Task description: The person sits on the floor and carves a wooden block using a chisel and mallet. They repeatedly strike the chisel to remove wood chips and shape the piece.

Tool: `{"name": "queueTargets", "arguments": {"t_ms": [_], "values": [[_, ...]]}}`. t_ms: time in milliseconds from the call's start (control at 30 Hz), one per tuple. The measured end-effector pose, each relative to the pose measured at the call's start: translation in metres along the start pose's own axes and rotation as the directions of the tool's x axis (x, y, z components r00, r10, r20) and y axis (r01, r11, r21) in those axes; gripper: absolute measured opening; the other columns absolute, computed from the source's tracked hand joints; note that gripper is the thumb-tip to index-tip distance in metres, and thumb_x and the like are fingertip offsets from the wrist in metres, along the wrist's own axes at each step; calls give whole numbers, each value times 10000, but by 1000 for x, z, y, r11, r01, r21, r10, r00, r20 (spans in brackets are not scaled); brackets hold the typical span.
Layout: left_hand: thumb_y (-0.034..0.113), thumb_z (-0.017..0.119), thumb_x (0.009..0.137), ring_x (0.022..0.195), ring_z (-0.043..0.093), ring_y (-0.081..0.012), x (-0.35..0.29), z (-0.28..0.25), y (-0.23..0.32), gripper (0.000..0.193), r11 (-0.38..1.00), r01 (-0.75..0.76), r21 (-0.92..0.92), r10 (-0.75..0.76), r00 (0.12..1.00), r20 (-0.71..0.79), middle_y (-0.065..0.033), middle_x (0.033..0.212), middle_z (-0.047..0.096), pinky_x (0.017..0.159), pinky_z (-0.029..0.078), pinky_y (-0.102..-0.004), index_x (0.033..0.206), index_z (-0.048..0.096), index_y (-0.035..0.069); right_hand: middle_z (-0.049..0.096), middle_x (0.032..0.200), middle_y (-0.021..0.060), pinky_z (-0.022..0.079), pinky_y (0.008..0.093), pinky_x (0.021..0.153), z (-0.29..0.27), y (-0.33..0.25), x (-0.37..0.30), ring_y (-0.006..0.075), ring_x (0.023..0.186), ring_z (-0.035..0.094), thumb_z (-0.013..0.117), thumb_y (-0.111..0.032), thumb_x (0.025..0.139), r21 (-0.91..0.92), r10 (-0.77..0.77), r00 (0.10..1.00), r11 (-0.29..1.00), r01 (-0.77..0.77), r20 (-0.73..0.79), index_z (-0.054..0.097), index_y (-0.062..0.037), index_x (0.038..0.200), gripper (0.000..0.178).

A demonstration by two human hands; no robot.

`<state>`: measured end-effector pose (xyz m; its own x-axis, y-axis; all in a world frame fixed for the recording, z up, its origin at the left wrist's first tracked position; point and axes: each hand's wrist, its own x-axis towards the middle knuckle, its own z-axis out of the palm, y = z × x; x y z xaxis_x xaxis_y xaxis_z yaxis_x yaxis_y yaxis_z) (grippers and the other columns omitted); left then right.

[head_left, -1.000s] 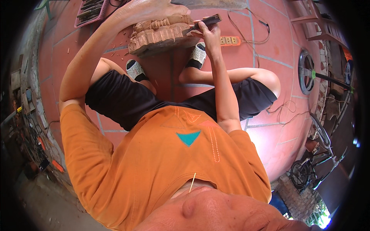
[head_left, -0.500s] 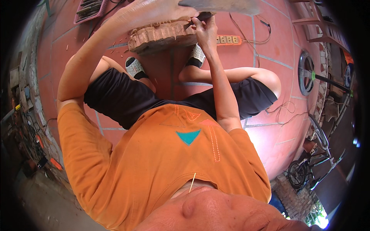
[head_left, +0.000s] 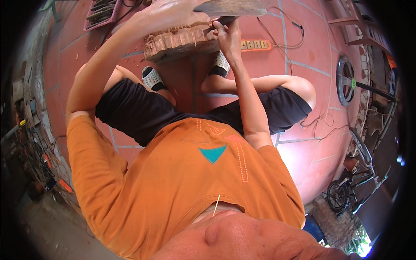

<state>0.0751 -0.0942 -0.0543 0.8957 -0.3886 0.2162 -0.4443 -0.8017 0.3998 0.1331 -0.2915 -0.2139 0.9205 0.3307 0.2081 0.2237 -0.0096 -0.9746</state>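
My left hand [head_left: 184, 11] is closed around the end of a grey-brown wooden mallet [head_left: 236, 7], at the upper edge of the view. The mallet lies across, its far part pointing right. Below it, my right hand [head_left: 229, 39] pinches a dark chisel [head_left: 225, 20] between thumb and fingers. The mallet's lower edge overlaps or touches the chisel's upper end; which, I cannot tell. The chisel slants down left to the right end of a thick carved wood block [head_left: 177, 43]. The block stands on the floor before my feet, its far side partly hidden by my left forearm.
A pink basket [head_left: 116, 17] with several slim tools sits at the upper left. Right of the block lies an orange power strip [head_left: 256, 45] with a trailing cable [head_left: 289, 47]. Wood chips dot the red tiles. A black wheel-like ring [head_left: 345, 81] and a bicycle [head_left: 342, 195] are at the right.
The mallet has shifted left and down toward the chisel, and my left hand has moved with it. My right hand has moved slightly left, keeping hold of the chisel.
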Motion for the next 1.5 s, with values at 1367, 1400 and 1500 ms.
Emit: {"name": "queueTargets", "arguments": {"t_ms": [1367, 1400, 1500], "values": [[309, 632, 961, 1036, 707, -395, 1, 3, 11, 642, 995, 29, -92, -27, 999, 18, -256, 1195, 692, 921, 542, -446, 1548, 453, 121, 758, 962, 127, 576, 367, 684, -9, 9, -8, 253, 809, 751, 693, -43, 966, -121, -55, 998, 991, 58, 26, 503, -39, 1182, 287], [315, 636, 957, 1045, 704, -399, 1, 2, 8, 651, 991, 84, -100, -76, 993, 85, -258, 1199, 690, 924, 542, -447, 1551, 449, 121, 754, 982, 131, 580, 359, 684, -10, 9, -8, 251, 816, 753, 689, -41, 971, -113, -62, 998, 991, 66, 33, 504, -41, 1187, 285], [316, 673, 926, 1102, 683, -414, 9, -11, 22, 688, 965, 257, -57, -239, 947, 213, -273, 1215, 682, 953, 530, -456, 1546, 455, 114, 729, 1054, 148, 612, 334, 702, -14, 10, -10, 253, 847, 757, 644, -42, 1005, 172, 86, 996, 982, -82, -14, 516, -25, 1191, 227]]}}
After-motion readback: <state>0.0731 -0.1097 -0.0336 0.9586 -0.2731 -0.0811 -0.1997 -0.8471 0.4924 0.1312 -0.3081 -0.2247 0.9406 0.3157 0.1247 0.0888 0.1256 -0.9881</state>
